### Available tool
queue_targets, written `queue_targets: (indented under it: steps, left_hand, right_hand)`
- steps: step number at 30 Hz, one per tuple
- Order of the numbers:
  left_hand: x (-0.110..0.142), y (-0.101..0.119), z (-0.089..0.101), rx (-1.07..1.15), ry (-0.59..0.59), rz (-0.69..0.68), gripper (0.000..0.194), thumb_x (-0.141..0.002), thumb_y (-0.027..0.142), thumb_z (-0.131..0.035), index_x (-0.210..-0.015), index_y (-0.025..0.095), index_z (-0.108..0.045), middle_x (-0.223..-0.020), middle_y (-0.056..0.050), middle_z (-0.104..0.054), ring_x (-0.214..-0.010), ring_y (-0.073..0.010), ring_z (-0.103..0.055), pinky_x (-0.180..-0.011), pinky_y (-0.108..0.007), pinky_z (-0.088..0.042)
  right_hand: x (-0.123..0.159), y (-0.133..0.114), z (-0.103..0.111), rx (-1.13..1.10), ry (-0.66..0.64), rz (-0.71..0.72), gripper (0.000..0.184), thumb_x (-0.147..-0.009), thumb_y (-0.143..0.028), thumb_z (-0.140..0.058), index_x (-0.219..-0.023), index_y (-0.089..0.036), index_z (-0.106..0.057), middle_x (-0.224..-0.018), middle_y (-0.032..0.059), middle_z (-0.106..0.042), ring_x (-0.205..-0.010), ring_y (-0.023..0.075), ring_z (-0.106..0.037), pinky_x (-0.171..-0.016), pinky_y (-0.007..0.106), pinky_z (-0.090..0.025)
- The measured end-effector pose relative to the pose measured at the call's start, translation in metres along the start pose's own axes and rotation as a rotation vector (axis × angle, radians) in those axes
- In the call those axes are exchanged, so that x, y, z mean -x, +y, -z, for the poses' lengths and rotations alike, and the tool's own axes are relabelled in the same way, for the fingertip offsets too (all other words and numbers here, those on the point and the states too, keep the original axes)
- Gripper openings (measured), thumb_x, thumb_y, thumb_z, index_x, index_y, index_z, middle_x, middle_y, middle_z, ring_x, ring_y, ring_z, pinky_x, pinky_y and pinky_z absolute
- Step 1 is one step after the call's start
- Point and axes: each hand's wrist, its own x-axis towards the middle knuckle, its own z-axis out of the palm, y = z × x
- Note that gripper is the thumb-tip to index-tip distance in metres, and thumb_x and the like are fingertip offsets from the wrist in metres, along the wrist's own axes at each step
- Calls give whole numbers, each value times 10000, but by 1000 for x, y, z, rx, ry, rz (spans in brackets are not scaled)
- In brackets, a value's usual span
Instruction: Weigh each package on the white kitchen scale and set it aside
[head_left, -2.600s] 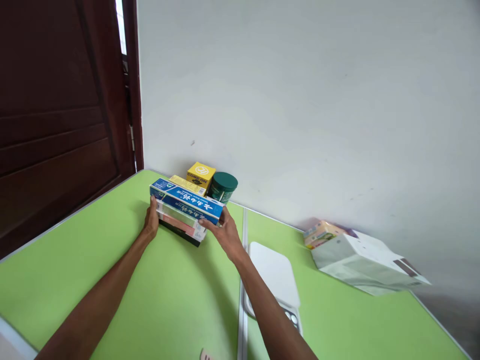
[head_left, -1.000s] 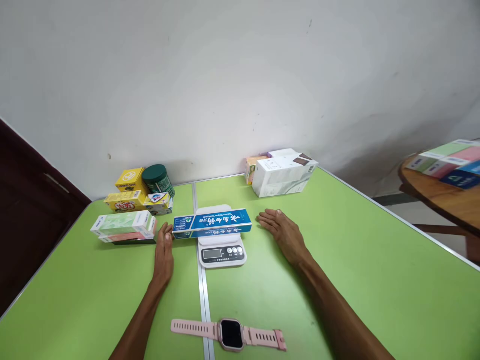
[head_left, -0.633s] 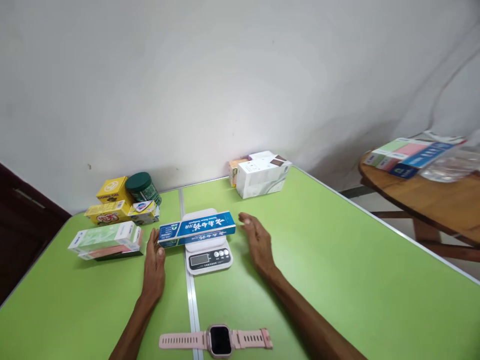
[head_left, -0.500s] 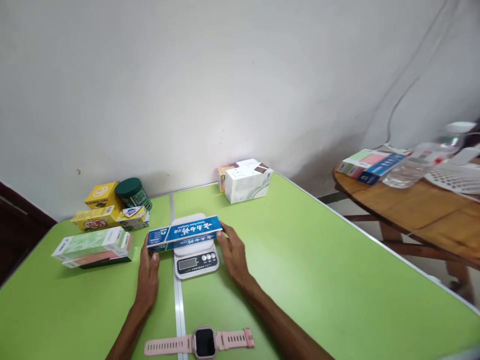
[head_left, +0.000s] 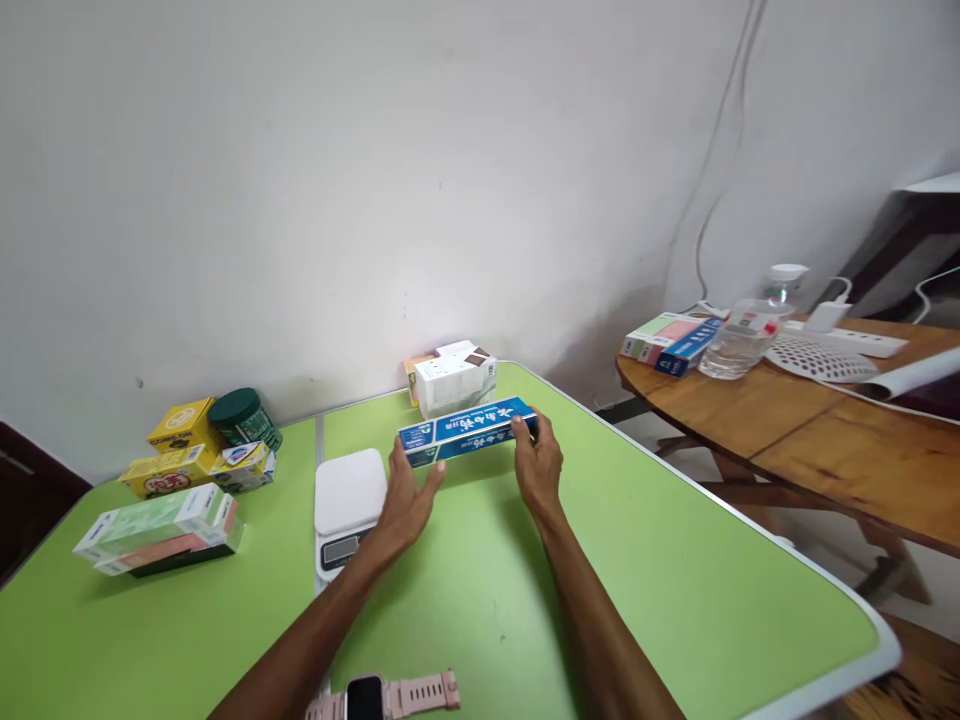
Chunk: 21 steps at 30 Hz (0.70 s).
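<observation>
A long blue toothpaste box is held at its two ends, above the green table. My left hand grips the left end, thumb at the lower edge. Around the right end my right hand is closed, its thumb on the near top edge. To the left of the box stands a white kitchen scale with a bare platform; my left wrist hides part of its display panel. A smartwatch with a pink strap lies at the near edge of the view, partly cut off.
Stacked long boxes, yellow boxes and a dark green jar stand at the left. White box sits by the wall. On the wooden side table are flat cartons, a water bottle and a power strip.
Both hands have carried the toothpaste box from over the scale to its right. The scale's platform is now uncovered. My view has turned somewhat to the right.
</observation>
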Motion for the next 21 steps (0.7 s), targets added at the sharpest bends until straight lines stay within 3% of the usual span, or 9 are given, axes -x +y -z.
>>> queue_targets:
  steps: [4,7,11,15,18,21]
  left_hand:
    - [-35,-11,-53,-115,-34,54,983,-960,609,-510,-1648,67,-65,-1712,-272,-233,-1620,-350,-228,-1315,-482,-200]
    - [-53,-20,-68,-255,17,54,952,-953,592,-500,-1631,54,-105,-1657,-293,-340,-1601,-360,-277,-1319,-507,-103]
    - [-68,-25,-68,-348,57,72,962,-931,578,-525,-1629,63,-109,-1650,-305,-353,-1605,-355,-274,-1313,-514,-50]
    - [-73,-25,-67,-321,57,68,972,-908,528,-568,-1644,84,-114,-1672,-283,-338,-1613,-354,-254,-1314,-498,-67]
    - [-58,-20,-67,-231,30,109,1038,-890,511,-604,-1658,51,-81,-1711,-281,-255,-1629,-370,-190,-1322,-485,-64]
    - [-23,-8,-57,-65,-44,113,1160,-871,552,-650,-1666,13,0,-1751,-276,-100,-1646,-385,-83,-1335,-482,-62]
  right_hand:
    - [-34,46,8,113,-37,-20,781,-892,-728,-418,-1328,-121,-644,-1192,213,-741,-1064,351,-668,-984,507,-505]
    - [-49,69,0,171,-75,25,794,-899,-723,-374,-1352,-117,-617,-1292,233,-701,-1159,366,-642,-1051,536,-471]
    - [-59,85,-17,259,-125,67,775,-914,-687,-359,-1404,-126,-575,-1383,233,-661,-1289,385,-589,-1142,567,-399]
    - [-61,83,-23,322,-108,51,856,-892,-692,-374,-1438,-51,-535,-1419,294,-618,-1359,440,-539,-1177,615,-340]
    - [-55,72,-15,347,-48,-3,955,-866,-746,-335,-1417,9,-534,-1430,353,-581,-1373,488,-515,-1156,654,-348]
    - [-47,67,-2,387,-38,-51,1024,-845,-824,-265,-1445,-45,-552,-1373,360,-609,-1336,501,-549,-1105,680,-376]
